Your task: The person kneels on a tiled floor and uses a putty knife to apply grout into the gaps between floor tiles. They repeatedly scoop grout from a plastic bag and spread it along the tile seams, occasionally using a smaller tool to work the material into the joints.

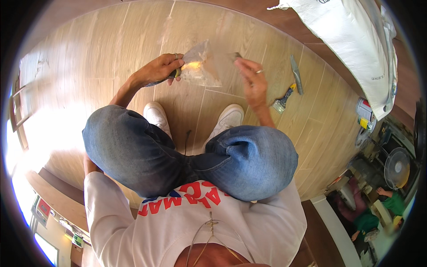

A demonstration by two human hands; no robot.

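My left hand (pixel 165 66) is closed round the dark-and-yellow handle of a wide-bladed putty knife (pixel 201 66). Its broad, shiny blade points right, above the wood-look floor, and catches a yellow glint. To the right of the blade, my right hand (pixel 252 80) has its fingers pinched together. A small dark grey piece (pixel 234 56) shows at those fingertips, too blurred to name. On the floor beyond my right hand lie a blue-and-yellow-handled tool (pixel 284 97) with a pale flared end and a long flat grey blade (pixel 296 73).
My white shoes (pixel 230 116) stand on the floor below my hands. A large white sack (pixel 351 44) lies at the upper right, with cans (pixel 364 109) beside it. Farther right are a fan (pixel 396 168) and another person in green (pixel 367 222).
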